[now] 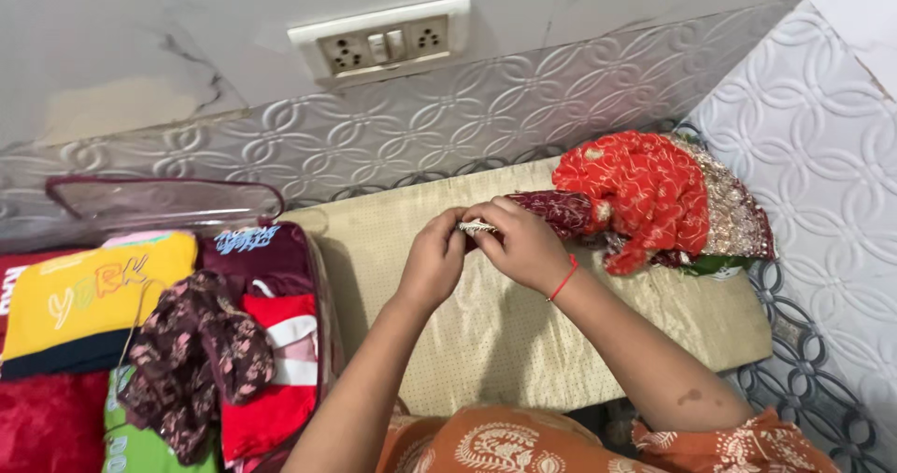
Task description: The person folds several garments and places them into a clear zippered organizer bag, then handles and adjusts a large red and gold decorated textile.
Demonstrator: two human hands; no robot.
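My left hand (432, 260) and my right hand (525, 244) meet over a beige dotted cushion (486, 333). Both pinch the embroidered edge of a dark maroon cloth (563, 211) that runs off to the right. That cloth leads into a heap of red-orange patterned fabric (645, 193) with a gold-embroidered part, lying at the cushion's far right end. A red thread bracelet circles my right wrist. I wear an orange printed garment (505, 445).
At the left an open clear-plastic storage bag (163, 197) holds folded clothes: a yellow top (89, 296), a dark floral piece (192, 361), red and green items. A switchboard with sockets (383, 43) sits on the embossed wall behind.
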